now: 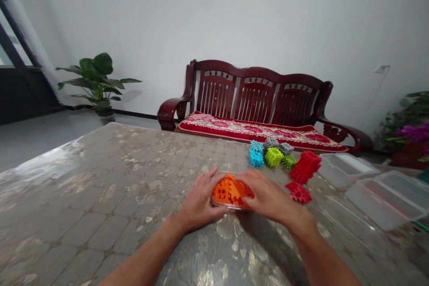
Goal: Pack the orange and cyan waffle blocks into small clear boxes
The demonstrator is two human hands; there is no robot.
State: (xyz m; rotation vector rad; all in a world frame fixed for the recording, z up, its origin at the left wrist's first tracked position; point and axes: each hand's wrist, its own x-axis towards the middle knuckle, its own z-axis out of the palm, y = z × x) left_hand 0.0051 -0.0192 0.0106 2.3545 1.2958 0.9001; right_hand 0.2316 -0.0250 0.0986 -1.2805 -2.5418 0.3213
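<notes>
Both my hands close around a clear plastic container (pixel 231 205) filled with orange toothed plastic pieces (pixel 229 190) on the patterned table (pixel 117 187). My left hand (pixel 199 201) grips its left side, fingers curled over the top. My right hand (pixel 268 196) wraps over its right side and top. Beyond it lie loose piles of the same kind of pieces: blue (pixel 256 157), grey (pixel 278 145), lime green (pixel 274 156), green (pixel 288 162) and red (pixel 305 166), with flat red pieces (pixel 298 192) just right of my right hand.
Clear plastic boxes and lids (pixel 385 196) sit at the table's right side. Behind the table stands a dark wooden bench (pixel 258 94) with a red cushion. A potted plant (pixel 98 82) is on the floor at left, flowers (pixel 414 136) at far right.
</notes>
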